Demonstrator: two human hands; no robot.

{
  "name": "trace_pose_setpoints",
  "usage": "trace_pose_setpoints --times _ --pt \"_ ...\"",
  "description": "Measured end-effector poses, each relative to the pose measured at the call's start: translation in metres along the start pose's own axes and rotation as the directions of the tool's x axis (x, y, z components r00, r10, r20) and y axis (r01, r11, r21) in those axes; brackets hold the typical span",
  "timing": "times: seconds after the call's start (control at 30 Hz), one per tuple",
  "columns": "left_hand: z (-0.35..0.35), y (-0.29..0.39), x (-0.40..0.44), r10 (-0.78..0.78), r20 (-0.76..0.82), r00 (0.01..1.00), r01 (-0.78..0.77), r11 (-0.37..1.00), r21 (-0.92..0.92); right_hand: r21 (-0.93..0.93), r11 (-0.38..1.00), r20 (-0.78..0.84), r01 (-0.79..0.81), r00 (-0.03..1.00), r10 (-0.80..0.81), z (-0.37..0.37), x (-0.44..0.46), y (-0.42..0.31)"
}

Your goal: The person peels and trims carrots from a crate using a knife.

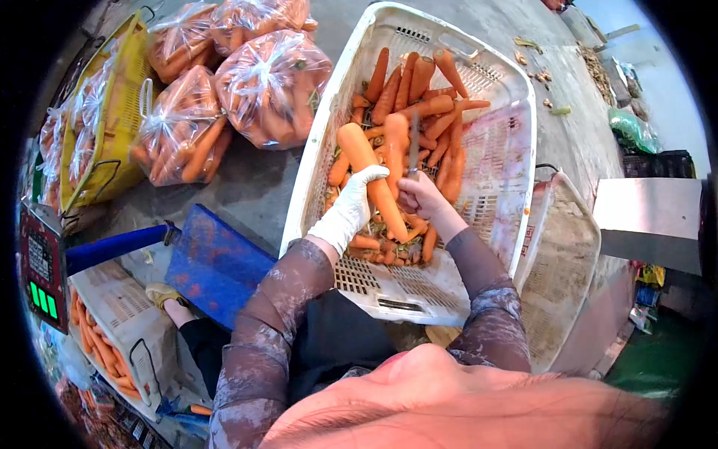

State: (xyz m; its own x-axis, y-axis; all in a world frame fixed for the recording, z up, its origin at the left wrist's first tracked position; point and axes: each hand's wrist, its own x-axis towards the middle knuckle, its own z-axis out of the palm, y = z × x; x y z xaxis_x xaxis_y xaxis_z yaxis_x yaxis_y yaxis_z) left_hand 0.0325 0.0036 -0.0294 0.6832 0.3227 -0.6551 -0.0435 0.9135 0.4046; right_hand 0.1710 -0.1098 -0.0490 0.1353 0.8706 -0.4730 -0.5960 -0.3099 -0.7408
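Observation:
My left hand (351,203), in a white glove, is closed around a thick peeled-looking carrot (357,150) above the crate. My bare right hand (423,197) is wrapped round the handle of a knife (413,141), its blade pointing away from me. Between the two hands shows another carrot (395,142); whether it is held or just lies there I cannot tell. Beneath them is a white plastic crate (518,142) with a loose heap of carrots (422,75) at its far end. Short carrot ends and trimmings (378,253) lie near my side of it.
Clear bags of carrots (275,90) stand on the floor at the left, beside a yellow crate (120,135). Nearer are a scale with a blue platform (213,247) and a lit display (43,299), and a white crate of carrots (123,299). Another crate (561,254) is at the right.

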Motion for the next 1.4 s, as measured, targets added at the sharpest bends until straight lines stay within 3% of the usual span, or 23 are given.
trace_pose_setpoints --times 0.03,0.07,0.13,0.2,0.27,0.33,0.4,0.43,0.47,0.53,0.57,0.6,0.7,0.73,0.83,0.97,1.13,1.4 --pt "-0.001 0.002 0.0 0.03 0.079 0.996 -0.025 0.998 -0.062 -0.121 0.993 0.088 -0.014 0.996 0.025 -0.009 0.005 0.004" --pt "-0.002 0.003 0.0 0.065 0.156 0.986 -0.045 0.991 -0.128 -0.124 0.992 0.089 -0.015 0.996 0.026 -0.016 0.008 0.003" --pt "0.003 0.007 -0.003 0.081 0.098 0.992 -0.064 0.984 -0.166 -0.084 0.996 0.013 -0.008 1.0 0.009 -0.029 0.019 -0.003" --pt "0.007 0.014 -0.014 0.082 0.23 0.97 -0.047 0.987 -0.151 0.103 0.976 -0.232 0.193 0.959 -0.166 -0.043 0.043 0.003" --pt "0.011 0.019 -0.02 0.021 0.257 0.966 0.014 0.991 -0.134 0.134 0.943 -0.439 0.303 0.872 -0.218 -0.052 0.071 0.012" --pt "0.012 0.019 -0.022 0.028 0.308 0.951 0.039 0.977 -0.21 0.189 0.92 -0.464 0.344 0.857 -0.225 -0.038 0.079 0.012" --pt "0.009 0.02 -0.02 0.022 0.312 0.95 0.056 0.969 -0.239 -0.067 0.902 -0.508 0.426 0.764 -0.398 -0.021 0.082 0.006" --pt "0.007 0.02 -0.017 -0.002 0.33 0.944 0.092 0.962 -0.258 -0.168 0.878 -0.424 0.449 0.771 -0.475 -0.018 0.074 0.0" --pt "0.006 0.019 -0.016 -0.023 0.352 0.936 0.128 0.952 -0.278 -0.165 0.877 -0.426 0.452 0.769 -0.477 -0.014 0.065 -0.006" --pt "0.01 0.018 -0.019 -0.003 0.294 0.956 0.085 0.961 -0.264 -0.671 0.64 -0.361 0.374 0.589 -0.723 0.0 0.04 -0.023" --pt "0.01 0.018 -0.018 0.002 0.288 0.958 0.077 0.961 -0.264 -0.817 0.511 -0.311 0.267 0.541 -0.781 0.0 0.026 -0.029" --pt "0.01 0.018 -0.018 0.009 0.282 0.959 0.068 0.963 -0.262 -0.819 0.508 -0.316 0.267 0.53 -0.787 0.002 0.011 -0.036" --pt "0.009 0.019 -0.019 0.026 0.287 0.957 0.043 0.972 -0.23 -0.991 0.045 0.044 0.128 0.616 -0.786 0.012 -0.031 -0.046" --pt "0.011 0.021 -0.022 0.054 0.278 0.959 0.009 0.975 -0.223 -0.991 0.047 0.04 0.126 0.61 -0.791 0.014 -0.043 -0.045" --pt "0.01 0.019 -0.019 0.06 0.257 0.964 -0.004 0.978 -0.211 -0.938 -0.34 0.206 -0.063 0.688 -0.696 0.016 -0.069 -0.038" --pt "0.009 0.019 -0.019 0.069 0.254 0.965 -0.014 0.977 -0.215 -0.94 -0.292 0.111 -0.18 0.646 -0.755 0.014 -0.064 -0.019" --pt "0.015 0.021 -0.022 0.04 0.21 0.977 0.027 0.952 -0.306 -0.908 -0.341 0.16 -0.246 0.548 -0.821 0.016 -0.05 -0.018" --pt "0.017 0.019 -0.021 0.067 0.164 0.984 -0.028 0.973 -0.228 -0.878 -0.329 0.124 -0.347 0.499 -0.858 0.007 -0.043 -0.016"
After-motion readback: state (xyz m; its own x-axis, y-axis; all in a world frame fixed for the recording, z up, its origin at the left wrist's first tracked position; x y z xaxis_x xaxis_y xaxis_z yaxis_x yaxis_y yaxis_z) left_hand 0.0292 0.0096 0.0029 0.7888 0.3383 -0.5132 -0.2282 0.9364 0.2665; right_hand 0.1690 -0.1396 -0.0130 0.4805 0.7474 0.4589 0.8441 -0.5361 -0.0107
